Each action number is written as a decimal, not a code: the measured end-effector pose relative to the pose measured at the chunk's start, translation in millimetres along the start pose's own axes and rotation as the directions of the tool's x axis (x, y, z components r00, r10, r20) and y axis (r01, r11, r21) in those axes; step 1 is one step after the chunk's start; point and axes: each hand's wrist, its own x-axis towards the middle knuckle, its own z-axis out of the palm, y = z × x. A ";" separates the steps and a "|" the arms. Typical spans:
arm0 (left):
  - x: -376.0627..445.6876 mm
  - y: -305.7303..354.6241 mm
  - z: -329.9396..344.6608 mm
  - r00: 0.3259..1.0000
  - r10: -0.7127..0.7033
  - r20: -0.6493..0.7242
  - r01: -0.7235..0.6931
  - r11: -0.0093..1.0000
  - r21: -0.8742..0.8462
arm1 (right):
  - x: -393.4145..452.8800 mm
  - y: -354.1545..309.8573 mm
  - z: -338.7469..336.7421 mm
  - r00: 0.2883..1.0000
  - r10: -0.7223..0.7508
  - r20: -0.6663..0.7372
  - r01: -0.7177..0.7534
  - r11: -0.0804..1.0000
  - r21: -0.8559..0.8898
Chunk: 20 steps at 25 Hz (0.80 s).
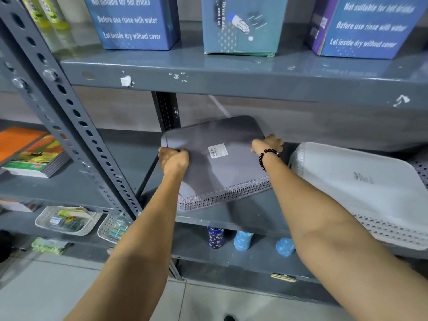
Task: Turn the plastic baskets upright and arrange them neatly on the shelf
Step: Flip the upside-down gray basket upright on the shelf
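Observation:
A grey plastic basket is upside down on the middle shelf, its flat bottom with a white barcode label facing up and its far end tilted upward. My left hand grips its left edge. My right hand, with a dark bead bracelet on the wrist, grips its right edge. To the right a white plastic basket lies upside down on the same shelf, untouched. The edge of another perforated basket shows at the far right.
Blue printed boxes stand on the shelf above. A perforated grey upright post rises at left, with notebooks beyond it. Small white trays of items and blue bottles sit on the lower shelves.

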 end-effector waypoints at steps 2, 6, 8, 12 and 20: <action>-6.8 22.2 -2.7 0.983 0.177 0.043 -0.175 0.983 -0.064 | -17.4 -17.2 -1.2 0.995 -0.100 0.017 0.100 0.994 0.039; -15.9 29.1 17.6 0.947 0.208 0.244 -0.237 0.966 0.100 | -51.4 -23.6 10.6 0.986 -0.139 0.095 0.151 0.981 -0.126; -15.6 12.1 25.8 0.949 0.088 0.303 -0.149 0.971 0.185 | -53.1 -5.5 11.2 0.986 -0.124 0.116 0.150 0.955 -0.257; -5.4 -0.3 32.8 0.960 0.029 0.278 -0.090 0.974 0.206 | -42.7 19.4 -3.7 0.994 -0.105 0.022 0.107 0.946 -0.307; 19.4 9.4 33.3 0.999 -0.027 0.032 0.018 0.965 0.260 | -4.8 36.1 -19.6 0.999 -0.015 -0.050 0.004 0.977 -0.214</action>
